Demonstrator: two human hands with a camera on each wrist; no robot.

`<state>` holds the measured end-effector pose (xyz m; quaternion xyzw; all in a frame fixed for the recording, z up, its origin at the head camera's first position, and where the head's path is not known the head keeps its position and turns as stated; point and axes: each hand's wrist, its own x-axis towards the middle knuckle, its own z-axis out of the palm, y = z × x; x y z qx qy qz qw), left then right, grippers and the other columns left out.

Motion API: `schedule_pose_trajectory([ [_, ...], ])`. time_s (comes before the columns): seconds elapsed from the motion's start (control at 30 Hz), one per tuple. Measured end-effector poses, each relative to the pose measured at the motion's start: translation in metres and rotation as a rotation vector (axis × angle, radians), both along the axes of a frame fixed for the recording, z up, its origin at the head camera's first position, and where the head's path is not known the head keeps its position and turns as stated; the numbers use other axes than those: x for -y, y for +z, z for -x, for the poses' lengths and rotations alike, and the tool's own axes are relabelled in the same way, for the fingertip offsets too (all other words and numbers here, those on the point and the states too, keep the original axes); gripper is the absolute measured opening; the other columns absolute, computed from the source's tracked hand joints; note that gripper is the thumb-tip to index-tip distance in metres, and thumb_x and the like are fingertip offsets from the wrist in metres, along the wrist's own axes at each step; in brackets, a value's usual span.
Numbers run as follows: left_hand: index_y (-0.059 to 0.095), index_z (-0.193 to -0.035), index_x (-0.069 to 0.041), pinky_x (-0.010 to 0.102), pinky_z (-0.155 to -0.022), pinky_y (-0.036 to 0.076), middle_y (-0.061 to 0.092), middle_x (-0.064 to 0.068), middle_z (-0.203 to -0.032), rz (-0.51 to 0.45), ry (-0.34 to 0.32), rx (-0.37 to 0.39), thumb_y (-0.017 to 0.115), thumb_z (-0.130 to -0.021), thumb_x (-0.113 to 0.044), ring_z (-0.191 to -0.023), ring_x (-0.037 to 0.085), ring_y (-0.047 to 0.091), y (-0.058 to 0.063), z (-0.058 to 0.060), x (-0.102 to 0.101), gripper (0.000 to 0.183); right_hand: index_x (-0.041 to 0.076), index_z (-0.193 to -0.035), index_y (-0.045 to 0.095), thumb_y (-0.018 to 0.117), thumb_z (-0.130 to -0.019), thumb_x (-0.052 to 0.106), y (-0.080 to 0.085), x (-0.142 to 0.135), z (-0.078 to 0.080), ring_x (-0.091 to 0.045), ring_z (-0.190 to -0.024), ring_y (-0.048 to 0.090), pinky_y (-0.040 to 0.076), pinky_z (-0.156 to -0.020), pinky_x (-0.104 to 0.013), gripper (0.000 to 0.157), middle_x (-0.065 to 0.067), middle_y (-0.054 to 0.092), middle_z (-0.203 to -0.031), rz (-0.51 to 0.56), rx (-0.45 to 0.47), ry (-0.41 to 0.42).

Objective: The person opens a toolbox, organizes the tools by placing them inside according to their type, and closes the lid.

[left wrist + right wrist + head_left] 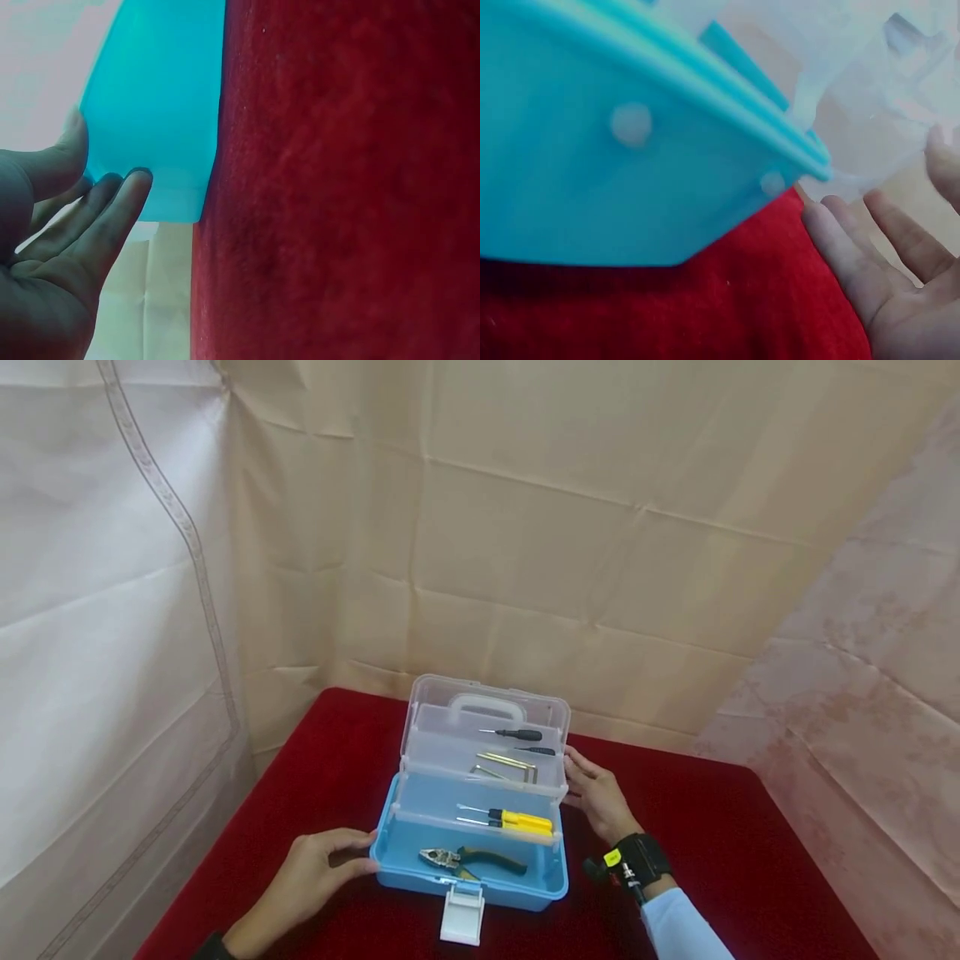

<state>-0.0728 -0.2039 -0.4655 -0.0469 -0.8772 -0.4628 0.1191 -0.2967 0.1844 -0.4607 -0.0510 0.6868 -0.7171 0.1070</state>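
A blue toolbox (405,872) stands with its clear lid (551,710) raised and its inner trays spread out. My left hand (318,864) touches the box's left side near the front corner; the left wrist view shows its fingers (124,202) straight against the wall. My right hand (600,797) is beside the back right, fingertips right at the edge of the clear upper tray, fingers spread in the right wrist view. Pliers (491,858) lie in the bottom. Yellow-handled screwdrivers (525,821) lie in the lower tray, with L-shaped hex keys (510,764) and a black screwdriver (519,735) higher up.
The box rests on a table with a red cloth (675,827). A white latch (462,914) hangs down at its front. Beige curtain (525,527) rises behind the table, with a pale curtain (97,610) along the left.
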Motion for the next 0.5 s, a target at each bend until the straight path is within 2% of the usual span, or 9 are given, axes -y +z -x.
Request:
schedule_pose_trajectory([
  [0.2, 0.075, -0.109, -0.010, 0.025, -0.076, 0.055, 0.072, -0.003, -0.102, -0.025, 0.021, -0.040, 0.080, -0.075, -0.037, -0.091, 0.011, 0.068, -0.002, -0.003, 0.000, 0.043, 0.025, -0.142, 0.055, 0.067, -0.089, 0.045, 0.002, 0.004, -0.008, -0.030, -0.110, 0.063, 0.052, -0.086, -0.044, 0.058, -0.006, 0.056, -0.137, 0.010, -0.006, -0.024],
  [0.5, 0.076, -0.105, -0.013, 0.024, -0.076, 0.055, 0.072, -0.006, -0.098, -0.022, 0.060, -0.050, 0.082, -0.074, -0.037, -0.086, 0.006, 0.067, -0.001, 0.000, -0.001, 0.039, 0.020, -0.140, 0.057, 0.069, -0.087, 0.045, 0.009, 0.005, -0.022, -0.027, -0.110, 0.064, 0.053, -0.085, -0.039, 0.059, -0.004, 0.057, -0.136, -0.016, -0.093, -0.096],
])
